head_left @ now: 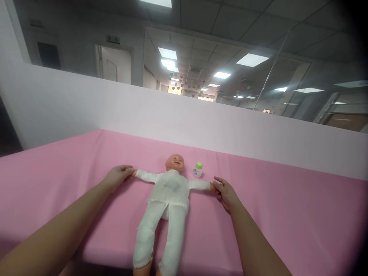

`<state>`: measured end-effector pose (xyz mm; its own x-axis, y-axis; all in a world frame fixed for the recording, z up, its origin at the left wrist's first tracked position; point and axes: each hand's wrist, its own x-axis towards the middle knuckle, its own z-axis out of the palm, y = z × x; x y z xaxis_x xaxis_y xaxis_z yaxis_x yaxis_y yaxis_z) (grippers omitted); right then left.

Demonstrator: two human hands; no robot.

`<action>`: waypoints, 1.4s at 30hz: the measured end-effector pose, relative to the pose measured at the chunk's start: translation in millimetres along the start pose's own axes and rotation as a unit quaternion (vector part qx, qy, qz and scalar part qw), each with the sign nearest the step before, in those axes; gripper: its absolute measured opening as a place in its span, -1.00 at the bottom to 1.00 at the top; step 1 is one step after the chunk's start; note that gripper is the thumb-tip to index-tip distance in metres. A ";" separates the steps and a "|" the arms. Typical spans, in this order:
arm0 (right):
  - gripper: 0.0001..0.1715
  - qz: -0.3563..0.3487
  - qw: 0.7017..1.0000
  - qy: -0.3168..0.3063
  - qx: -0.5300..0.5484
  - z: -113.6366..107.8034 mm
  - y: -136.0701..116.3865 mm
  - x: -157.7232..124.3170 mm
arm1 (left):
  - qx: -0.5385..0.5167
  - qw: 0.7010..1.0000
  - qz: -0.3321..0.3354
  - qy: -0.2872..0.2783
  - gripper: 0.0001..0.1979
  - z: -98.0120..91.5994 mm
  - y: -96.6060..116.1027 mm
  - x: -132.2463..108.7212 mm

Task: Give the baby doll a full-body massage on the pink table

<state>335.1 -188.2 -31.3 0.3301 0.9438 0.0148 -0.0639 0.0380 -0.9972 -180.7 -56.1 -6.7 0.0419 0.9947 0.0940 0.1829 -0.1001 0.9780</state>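
Observation:
A baby doll (168, 195) in white clothes lies on its back on the pink sheet (287, 214), arms spread wide, legs hanging past the near edge. My left hand (118, 176) is closed around the doll's hand on the left. My right hand (224, 191) pinches the doll's other hand on the right. A small white bottle with a green cap (197, 170) stands beside the doll's head, just beyond my right hand.
A pale partition wall (184, 119) runs along the far side of the pink surface. Behind it are glass panels, a door and ceiling lights. The sheet's near edge (115, 264) drops off under the doll's legs.

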 end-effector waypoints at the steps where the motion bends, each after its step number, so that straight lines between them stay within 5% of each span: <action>1: -0.35 0.013 0.999 0.004 0.044 -2.1 0.9 1.3 | -0.025 1.000 -0.005 -0.014 -0.37 -1.8 -2.4 2.5; 9: -0.54 0.073 0.990 -0.061 0.103 -9.3 0.4 0.4 | -0.056 0.997 -0.017 -0.042 -0.46 -10.8 -12.9 14.6; 24: -0.76 0.050 0.997 0.024 0.058 -4.9 3.2 6.2 | -0.042 0.998 -0.015 -0.033 -0.43 -10.4 -13.4 16.4; 31: -0.56 0.044 0.995 -0.032 0.080 -10.2 0.6 2.0 | -0.113 0.992 -0.020 -0.055 -0.41 -9.4 -5.8 8.0; 42: -0.57 0.023 0.999 -0.016 0.025 -1.5 0.1 1.1 | -0.009 0.999 0.013 -0.035 -0.50 -10.1 -8.6 10.9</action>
<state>336.9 -187.6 -31.6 0.2951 0.9550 -0.0283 -0.1266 0.0097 -0.9919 -191.8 -44.2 -12.1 0.1142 0.9877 0.1068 0.1623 -0.1246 0.9789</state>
